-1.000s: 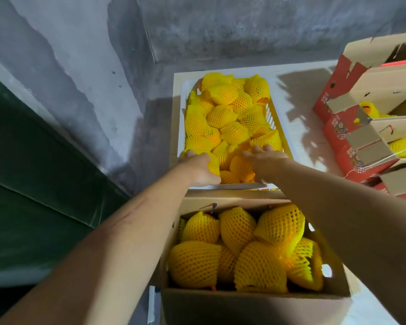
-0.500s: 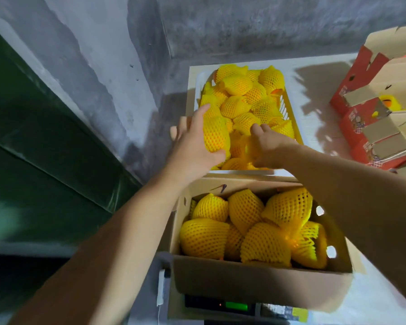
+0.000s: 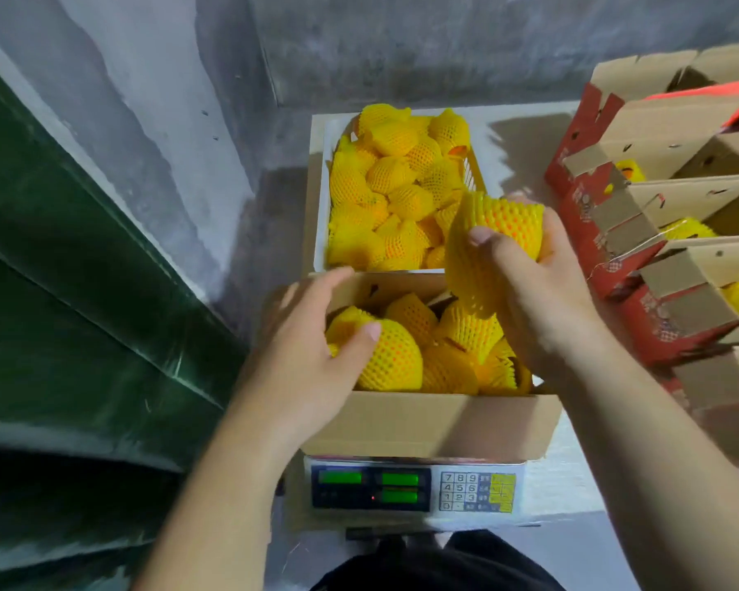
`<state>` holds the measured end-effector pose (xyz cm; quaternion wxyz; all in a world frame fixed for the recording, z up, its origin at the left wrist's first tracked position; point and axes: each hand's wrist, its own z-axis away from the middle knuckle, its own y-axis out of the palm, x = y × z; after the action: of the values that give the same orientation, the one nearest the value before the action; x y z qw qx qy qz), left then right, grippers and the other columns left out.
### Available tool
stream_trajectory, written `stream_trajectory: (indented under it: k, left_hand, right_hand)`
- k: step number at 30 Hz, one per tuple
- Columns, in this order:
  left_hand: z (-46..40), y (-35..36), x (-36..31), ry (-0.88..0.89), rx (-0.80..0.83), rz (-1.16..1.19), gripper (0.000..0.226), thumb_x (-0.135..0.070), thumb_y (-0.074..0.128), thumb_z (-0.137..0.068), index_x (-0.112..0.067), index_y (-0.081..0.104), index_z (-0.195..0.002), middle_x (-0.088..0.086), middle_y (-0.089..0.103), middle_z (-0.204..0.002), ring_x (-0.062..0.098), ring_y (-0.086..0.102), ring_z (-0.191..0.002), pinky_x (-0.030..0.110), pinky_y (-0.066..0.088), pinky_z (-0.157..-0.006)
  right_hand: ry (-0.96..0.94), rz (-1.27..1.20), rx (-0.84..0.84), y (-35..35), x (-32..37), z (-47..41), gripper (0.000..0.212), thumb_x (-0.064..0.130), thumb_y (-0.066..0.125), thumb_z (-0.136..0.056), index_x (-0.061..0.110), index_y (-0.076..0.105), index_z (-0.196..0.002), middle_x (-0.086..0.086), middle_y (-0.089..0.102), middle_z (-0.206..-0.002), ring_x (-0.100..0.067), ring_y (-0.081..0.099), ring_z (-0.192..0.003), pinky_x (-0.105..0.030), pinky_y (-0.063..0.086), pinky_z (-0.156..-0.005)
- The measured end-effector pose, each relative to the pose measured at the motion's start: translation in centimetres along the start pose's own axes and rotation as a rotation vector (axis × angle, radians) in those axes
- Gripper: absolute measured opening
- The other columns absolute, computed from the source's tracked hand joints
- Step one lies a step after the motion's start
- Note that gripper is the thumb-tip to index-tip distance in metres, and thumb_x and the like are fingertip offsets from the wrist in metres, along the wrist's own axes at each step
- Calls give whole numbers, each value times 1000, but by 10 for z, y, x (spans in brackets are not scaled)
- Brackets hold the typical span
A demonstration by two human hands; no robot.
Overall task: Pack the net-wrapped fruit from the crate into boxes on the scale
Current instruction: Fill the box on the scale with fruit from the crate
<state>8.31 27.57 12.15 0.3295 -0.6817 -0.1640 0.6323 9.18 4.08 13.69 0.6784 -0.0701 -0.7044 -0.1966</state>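
A white crate (image 3: 320,198) at the back of the table holds several fruits in yellow foam net. In front of it a brown cardboard box (image 3: 427,424) stands on a digital scale (image 3: 414,490) and holds several netted fruits. My left hand (image 3: 312,356) holds a netted fruit (image 3: 391,356) at the box's left side, thumb on top. My right hand (image 3: 538,292) grips another netted fruit (image 3: 506,226) above the box's far right corner, its loose net end hanging down.
Red and brown cartons (image 3: 658,232) with open flaps stand in a row at the right, some with netted fruit inside. A grey concrete wall (image 3: 402,49) runs behind the table. A dark green surface (image 3: 82,292) lies at the left.
Both hands have come back from the crate with a fruit each. The left one now sits low in the box; the right one hangs over the box's far right corner.
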Motion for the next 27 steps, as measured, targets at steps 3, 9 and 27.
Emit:
stream_trajectory:
  k: [3,9,27]
  left_hand:
    - [13,-3,-4,34,-46,244,50,-52,69,-95,-53,51,-141,-28,57,-140,-4,58,-126,33,52,-101]
    - [60,15,-28,97,38,392,57,-39,67,-94,-37,52,-149,-9,68,-136,6,67,-121,41,54,-107]
    - [161,18,-40,46,-181,569,38,-37,67,-98,-31,62,-136,-7,76,-122,11,73,-111,26,60,-87]
  right_hand:
    - [61,-6,75,-4,4,26,51,30,83,-76,31,62,-123,-3,76,-99,-26,75,-88,-52,63,-73]
    - [51,162,274,3,23,72,68,40,87,-77,32,49,-133,29,73,-91,7,71,-86,-18,59,-71]
    - [137,-123,491,16,31,160,9,20,72,-93,19,63,-95,-12,63,-90,-25,63,-84,-40,54,-73]
